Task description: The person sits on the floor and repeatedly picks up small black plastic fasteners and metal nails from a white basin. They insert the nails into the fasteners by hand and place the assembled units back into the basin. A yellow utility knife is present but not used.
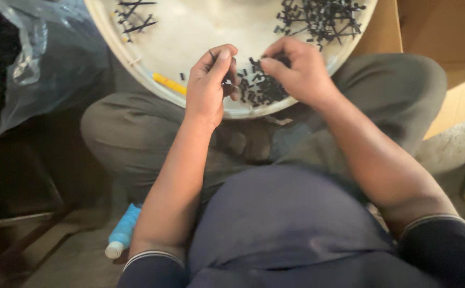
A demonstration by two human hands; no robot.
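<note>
A round white tray [189, 32] rests on my crossed legs. My left hand [208, 85] pinches a small black pin between thumb and fingers over the tray's near rim. Close beside it, my right hand [296, 72] reaches with curled fingers into a pile of short black sleeves [259, 90]; whether it holds one is hidden. A heap of longer black pins [320, 18] lies at the tray's far right, and a few more pins [133, 16] at the far left. A yellow stick [169, 84] lies near the left rim.
A clear plastic bag [35, 58] bulges at the left. A cardboard box [446, 37] stands at the right. A blue bottle with a white cap [122, 232] lies on the floor by my left knee, near a dark wooden frame [24, 234].
</note>
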